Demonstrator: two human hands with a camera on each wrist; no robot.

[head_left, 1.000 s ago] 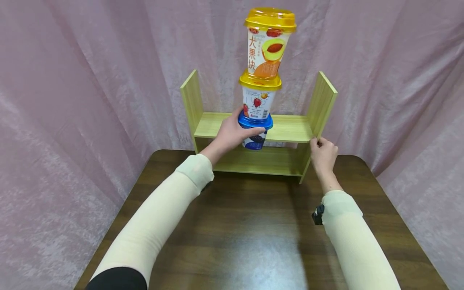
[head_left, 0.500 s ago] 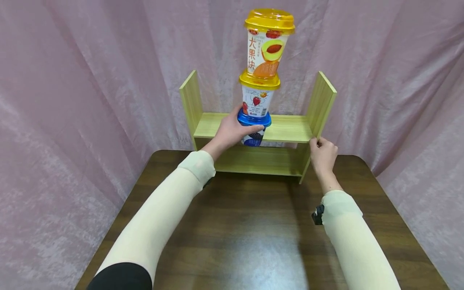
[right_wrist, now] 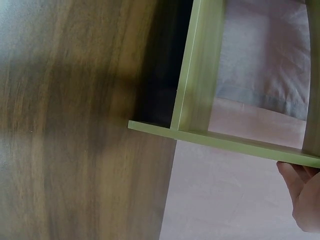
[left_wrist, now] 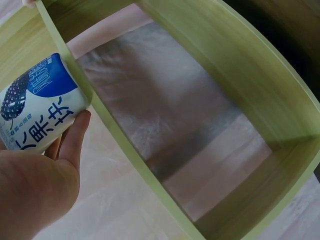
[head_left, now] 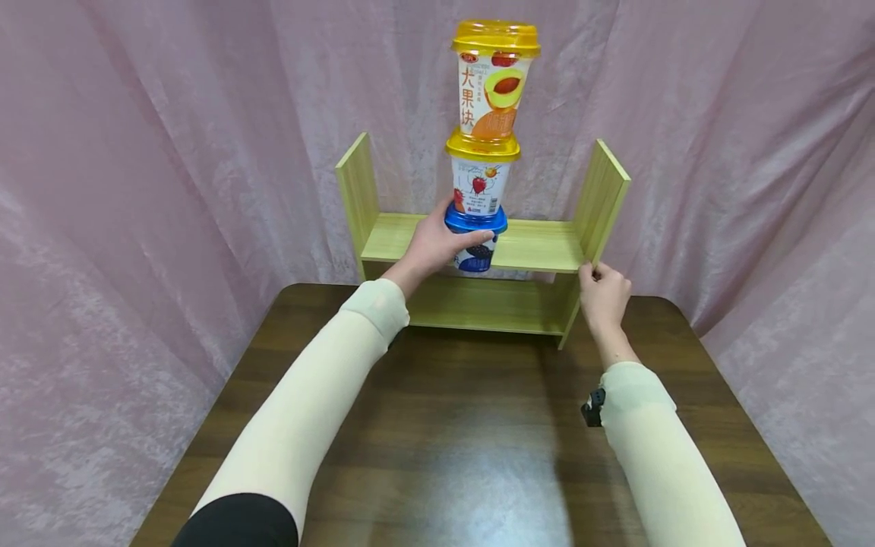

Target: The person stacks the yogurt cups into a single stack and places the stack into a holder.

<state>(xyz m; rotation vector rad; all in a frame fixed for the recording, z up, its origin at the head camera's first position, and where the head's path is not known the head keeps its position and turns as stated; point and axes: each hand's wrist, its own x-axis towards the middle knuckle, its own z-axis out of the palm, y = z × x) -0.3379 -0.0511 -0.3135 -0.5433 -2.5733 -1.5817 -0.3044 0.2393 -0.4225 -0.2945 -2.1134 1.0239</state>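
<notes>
Three yogurt cups stand stacked in the head view. On top is the peach cup (head_left: 473,95) with a yellow lid, then a strawberry-printed cup (head_left: 470,186) with a yellow lid. The lowest, a blue-lidded blackberry cup (head_left: 473,258), is gripped by my left hand (head_left: 434,241). In the left wrist view, this cup's base (left_wrist: 75,97) overlaps the front edge of the upper board. Fingers of my right hand (head_left: 605,298) pinch the right side panel (head_left: 601,201) of the wooden shelf (head_left: 540,241) near that board; the right wrist view shows fingertips (right_wrist: 285,167) against its outer face.
The two-level shelf stands at the back of a dark brown table (head_left: 465,410). Its left side panel (head_left: 358,194) rises beside the upper board. Below lies the lower board (head_left: 492,304). A pink curtain (head_left: 171,190) hangs behind and at both sides.
My left hand has carried the stack a little farther back toward the shelf and slightly left. The right hand keeps its place on the side panel. The head view has shifted slightly.
</notes>
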